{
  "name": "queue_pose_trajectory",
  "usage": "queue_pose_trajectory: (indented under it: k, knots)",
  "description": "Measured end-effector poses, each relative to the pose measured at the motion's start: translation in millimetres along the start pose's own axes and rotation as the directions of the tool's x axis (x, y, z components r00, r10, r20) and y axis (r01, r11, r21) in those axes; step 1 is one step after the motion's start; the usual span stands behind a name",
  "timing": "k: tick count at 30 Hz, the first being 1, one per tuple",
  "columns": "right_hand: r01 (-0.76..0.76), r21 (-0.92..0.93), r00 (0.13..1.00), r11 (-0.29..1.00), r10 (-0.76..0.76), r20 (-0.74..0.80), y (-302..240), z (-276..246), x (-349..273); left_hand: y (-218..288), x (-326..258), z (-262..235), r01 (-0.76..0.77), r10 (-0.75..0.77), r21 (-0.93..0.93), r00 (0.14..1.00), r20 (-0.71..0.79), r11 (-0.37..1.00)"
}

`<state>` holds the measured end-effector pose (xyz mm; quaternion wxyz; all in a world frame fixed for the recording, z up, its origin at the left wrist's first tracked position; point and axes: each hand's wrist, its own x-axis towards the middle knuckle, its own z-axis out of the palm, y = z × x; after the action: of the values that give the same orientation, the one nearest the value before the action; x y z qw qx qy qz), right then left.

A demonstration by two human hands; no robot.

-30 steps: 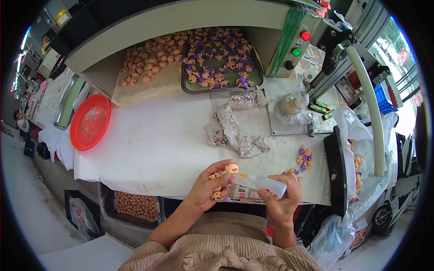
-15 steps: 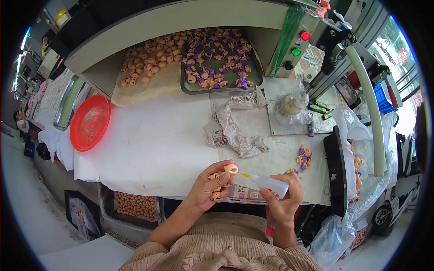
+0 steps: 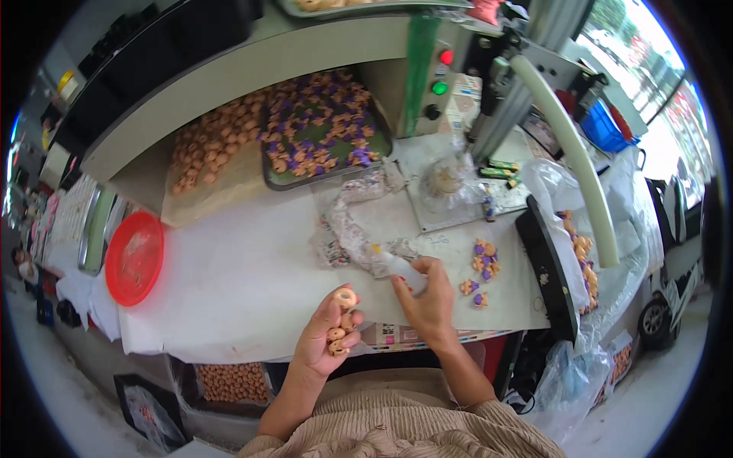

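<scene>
The left hand (image 3: 315,336) curls its fingers around several small tan heads (image 3: 344,298), partly covering the lower ones, so their count is unclear. To its right, above the near tabletop (image 3: 229,286), the right hand's (image 3: 432,304) fingers grip a white bottle (image 3: 398,269), hiding its base. Far off, a tray (image 3: 366,13) is cut off.

The left hand (image 3: 313,336) was half curled, its fingers (image 3: 351,340) bent inward in a gathered grip, the palm side turned toward the right hand (image 3: 433,301). That one sat a little higher, thumb (image 3: 401,291) and fingers closed in a grasp. The 2 forearms (both bare below the sleeves) rose from the lower edge, left forearm (image 3: 286,401) and right forearm (image 3: 464,374) slanting inward.
</scene>
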<state>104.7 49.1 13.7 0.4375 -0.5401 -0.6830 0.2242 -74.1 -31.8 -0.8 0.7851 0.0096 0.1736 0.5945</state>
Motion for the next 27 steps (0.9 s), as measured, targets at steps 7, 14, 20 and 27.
queue_pose_trajectory:
  k: [7, 14, 20, 27]
  knots:
    - [0.245, -0.146, 0.968, 0.958, -0.25, -0.011, 17, -39, 15, -20, 6, 5, 0.004, -0.003, 0.022, 1.0, -0.031, 1.0]
    - [0.085, -0.43, 0.979, 0.899, -0.155, -0.129, 50, -107, 54, -18, 13, 8, 0.014, -0.014, 0.018, 1.0, -0.015, 1.0]
    - [0.041, -0.56, 0.999, 0.827, -0.038, 0.016, 46, -102, 68, -7, -1, 22, 0.02, -0.02, 0.017, 1.0, 0.008, 1.0]
    - [-0.065, 0.006, 0.998, 0.998, 0.065, -0.02, -43, -121, 43, 11, -43, 55, 0.028, -0.03, 0.082, 0.999, 0.016, 0.996]
